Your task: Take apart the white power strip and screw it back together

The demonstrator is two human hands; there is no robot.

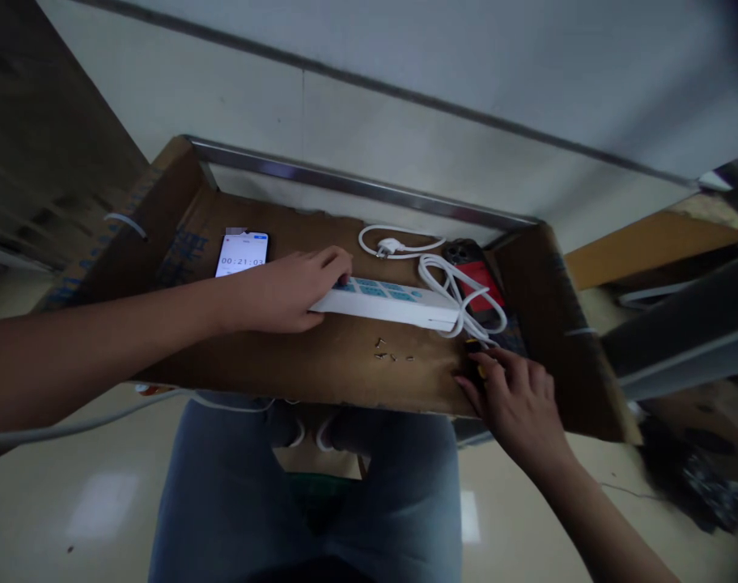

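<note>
1. Phone point(241, 254), screen lit w/ timer digits, lying far left on cardboard point(320, 368).
2. 2nd phone point(479, 277), dark w/ red back, far right.
3. Metal rail point(357, 185) along cardboard's far edge.

We see a dim, underexposed scene: the pale wall point(466, 73) catches the most light, the phone screen point(241, 257) glows, and soft glare patches sit on the floor point(102, 506). Straight lines bend toward the edges; the lower right corner blurs.
</note>
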